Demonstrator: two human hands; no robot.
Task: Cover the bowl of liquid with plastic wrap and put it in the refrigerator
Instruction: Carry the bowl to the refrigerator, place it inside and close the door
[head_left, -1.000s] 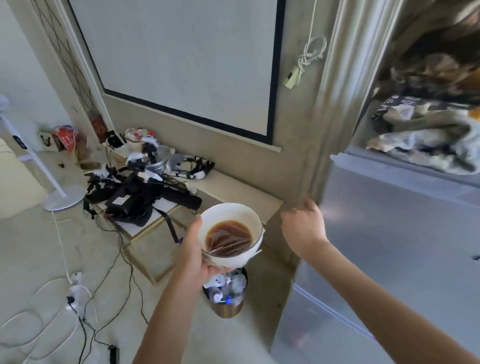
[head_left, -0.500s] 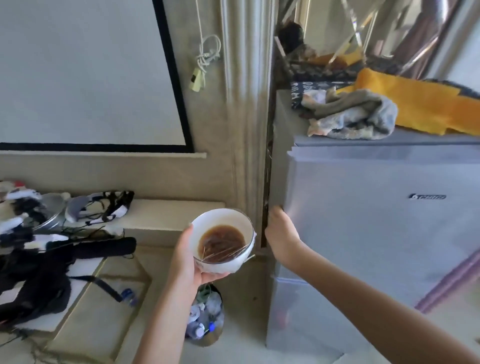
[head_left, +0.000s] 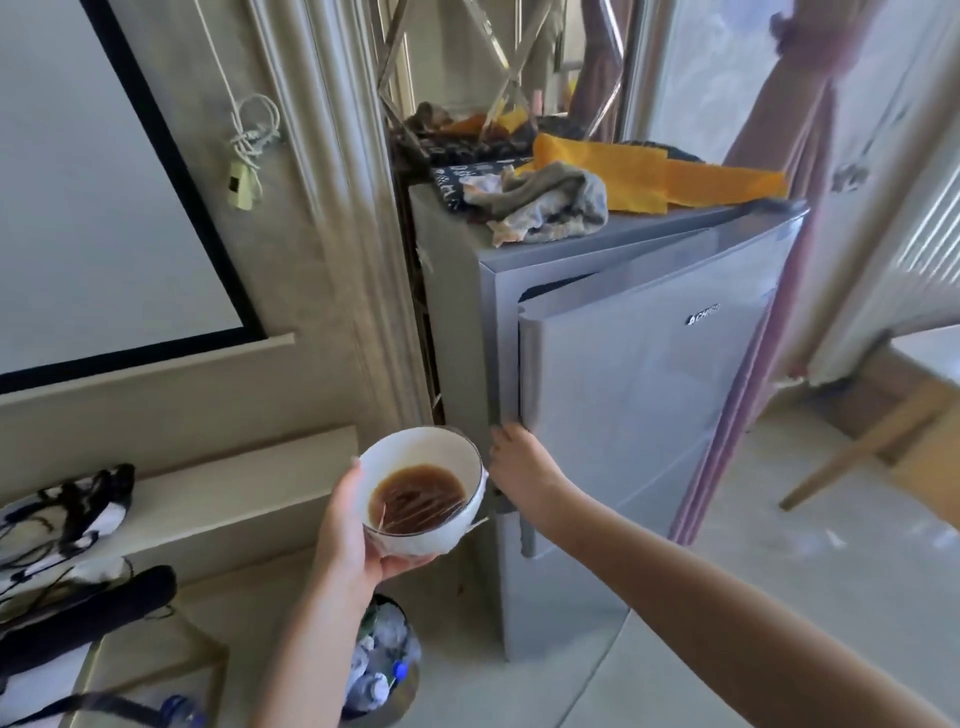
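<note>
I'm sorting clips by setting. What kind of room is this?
Probably a lived-in room at home, not a proper kitchen: a small silver refrigerator with crumpled cloths on top, a projector screen on the wall, and pink curtains.

Pale glossy floor (head_left: 779, 597), lit by daylight from the right. A white screen (head_left: 78, 182) with a black frame hangs on the beige wall (head_left: 171, 395) at left, above a low ledge (head_left: 234, 483). A fluted column (head_left: 332, 208) stands right of the screen. A pink curtain (head_left: 795, 135) hangs at upper right. A waste bin (head_left: 384, 670) stands on the floor.
</note>
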